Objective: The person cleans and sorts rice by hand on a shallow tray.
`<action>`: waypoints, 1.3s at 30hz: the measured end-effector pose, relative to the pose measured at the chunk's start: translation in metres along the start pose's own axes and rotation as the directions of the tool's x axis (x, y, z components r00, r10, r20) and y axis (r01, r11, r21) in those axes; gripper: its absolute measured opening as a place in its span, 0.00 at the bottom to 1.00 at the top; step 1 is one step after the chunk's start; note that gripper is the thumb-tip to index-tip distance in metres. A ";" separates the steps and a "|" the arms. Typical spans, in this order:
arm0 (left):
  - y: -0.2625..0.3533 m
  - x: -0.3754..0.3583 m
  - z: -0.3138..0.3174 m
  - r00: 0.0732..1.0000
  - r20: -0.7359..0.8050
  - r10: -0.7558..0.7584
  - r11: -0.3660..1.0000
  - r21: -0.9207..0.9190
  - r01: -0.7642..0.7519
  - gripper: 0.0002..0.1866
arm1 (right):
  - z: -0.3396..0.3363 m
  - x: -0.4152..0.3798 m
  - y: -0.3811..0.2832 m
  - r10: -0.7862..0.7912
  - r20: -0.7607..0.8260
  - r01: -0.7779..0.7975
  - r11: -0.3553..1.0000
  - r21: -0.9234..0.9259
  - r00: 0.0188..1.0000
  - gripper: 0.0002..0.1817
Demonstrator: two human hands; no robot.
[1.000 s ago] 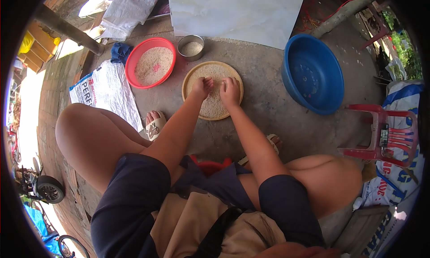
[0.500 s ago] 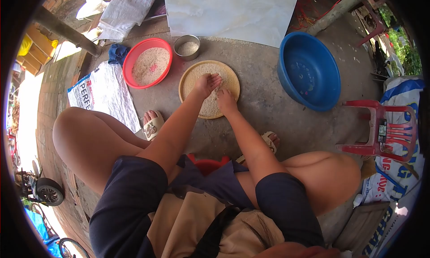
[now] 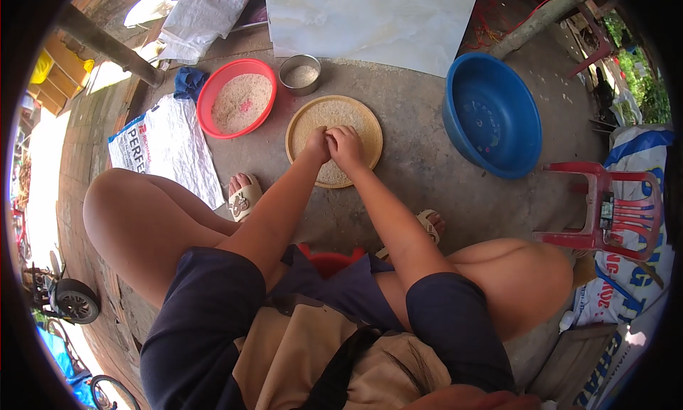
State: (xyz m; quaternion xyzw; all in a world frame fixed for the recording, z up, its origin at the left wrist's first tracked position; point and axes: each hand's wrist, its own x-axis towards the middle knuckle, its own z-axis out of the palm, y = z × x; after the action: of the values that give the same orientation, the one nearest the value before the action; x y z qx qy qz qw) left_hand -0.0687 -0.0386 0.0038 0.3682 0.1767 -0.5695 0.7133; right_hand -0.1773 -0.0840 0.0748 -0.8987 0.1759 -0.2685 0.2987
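My left hand (image 3: 317, 146) and my right hand (image 3: 346, 147) meet above a round woven tray (image 3: 290, 141) spread with pale rice grains (image 3: 337, 114). The right fingers curl over against the left hand, which is closed beneath them, its fingers partly hidden. Anything held between the palms is out of sight. To the upper left of the tray stand a red basin (image 3: 201, 112) with more grain in it and a small metal bowl (image 3: 299, 88) that also holds grain.
A large blue basin (image 3: 491, 114) stands at the right, beyond it a red plastic chair (image 3: 594, 207). A white printed sack (image 3: 174, 150) lies left of my sandalled foot (image 3: 245, 196). A pale marbled panel (image 3: 370, 22) lies behind the tray.
My left hand, palm up with fingers stretched before, has closed and come back slightly. My right hand has risen off the grains and moved left against it.
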 end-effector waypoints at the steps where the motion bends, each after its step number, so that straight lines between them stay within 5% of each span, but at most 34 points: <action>1: 0.001 0.000 0.002 0.999 0.053 0.000 1.000 -0.006 0.000 0.18 | 0.000 -0.002 0.001 0.000 0.000 0.000 1.000 0.000 1.000 0.07; 5: 0.003 -0.004 0.006 0.999 0.040 0.034 0.998 0.052 -0.036 0.18 | -0.008 -0.017 0.013 0.100 -0.033 -0.104 0.988 -0.114 0.994 0.14; 9: 0.008 -0.018 0.011 0.983 -0.176 0.050 0.997 0.067 -0.039 0.17 | -0.014 -0.035 0.029 0.271 0.047 -0.247 0.926 -0.284 0.962 0.20; 13: 0.028 -0.013 0.023 0.954 -0.298 0.022 0.995 -0.091 -0.051 0.18 | -0.017 -0.041 0.035 0.242 0.195 -0.163 0.921 -0.353 0.950 0.22; 17: 0.088 -0.016 0.076 0.937 0.088 0.339 0.917 -0.251 -0.309 0.25 | -0.008 -0.037 0.030 0.294 0.187 -0.197 0.890 -0.412 0.937 0.22; 19: 0.108 -0.061 0.111 0.969 -0.117 0.219 0.976 0.013 -0.219 0.36 | -0.006 -0.038 0.028 0.329 0.197 -0.223 0.878 -0.423 0.923 0.21; 20: 0.113 -0.053 0.105 0.918 -0.288 0.272 0.961 0.125 -0.245 0.34 | -0.007 -0.039 0.028 0.319 0.178 -0.222 0.880 -0.419 0.931 0.21; 22: 0.111 -0.020 0.051 0.665 -0.283 0.691 0.692 0.525 -0.496 0.25 | -0.008 -0.036 0.032 0.295 0.156 -0.211 0.889 -0.407 0.943 0.20; 23: 0.105 -0.008 0.028 0.477 -0.440 0.761 0.633 0.663 -0.399 0.19 | -0.010 -0.037 0.035 0.291 0.169 -0.202 0.890 -0.408 0.942 0.20; 25: 0.067 -0.045 0.025 0.184 -0.443 0.877 0.459 0.887 -0.054 0.13 | -0.016 -0.036 0.032 0.323 0.192 -0.227 0.888 -0.399 0.927 0.17; 27: 0.035 -0.044 -0.003 0.120 -0.340 0.933 0.325 0.937 0.131 0.11 | -0.020 -0.033 0.029 0.363 0.117 -0.286 0.863 -0.417 0.925 0.17; 28: 0.028 -0.050 -0.012 0.119 -0.339 0.933 0.323 0.937 0.135 0.11 | -0.021 -0.031 0.027 0.400 0.036 -0.347 0.834 -0.429 0.916 0.16; 30: 0.021 -0.062 -0.031 0.288 -0.159 0.944 0.120 0.982 0.148 0.12 | -0.022 -0.030 0.028 0.434 -0.039 -0.403 0.795 -0.454 0.900 0.17; 31: 0.022 -0.063 -0.034 0.287 -0.164 0.944 0.124 0.981 0.151 0.12 | -0.024 -0.030 0.030 0.457 -0.115 -0.453 0.753 -0.477 0.882 0.17; 33: 0.027 -0.062 -0.037 0.442 -0.140 0.886 0.136 0.990 0.041 0.12 | -0.024 -0.028 0.041 0.531 -0.160 -0.540 0.709 -0.453 0.832 0.17; 35: 0.023 -0.059 -0.027 0.386 -0.175 0.906 0.172 0.984 0.043 0.12 | -0.019 -0.028 0.062 0.604 -0.208 -0.629 0.658 -0.415 0.769 0.18; 37: 0.017 -0.060 -0.015 0.331 -0.204 0.921 0.200 0.979 0.047 0.12 | -0.016 -0.029 0.083 0.740 -0.244 -0.779 0.607 -0.158 0.626 0.16; 39: 0.010 -0.063 -0.009 0.340 -0.088 0.936 0.106 0.994 -0.035 0.11 | -0.022 -0.033 0.091 0.719 -0.250 -0.761 0.622 -0.185 0.649 0.15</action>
State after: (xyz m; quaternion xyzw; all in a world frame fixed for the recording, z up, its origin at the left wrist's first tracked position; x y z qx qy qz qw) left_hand -0.0760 0.0119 0.0427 0.9191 -0.0461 -0.0105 0.3911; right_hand -0.2302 -0.1471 0.0201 -0.7548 0.5881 -0.1620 0.2413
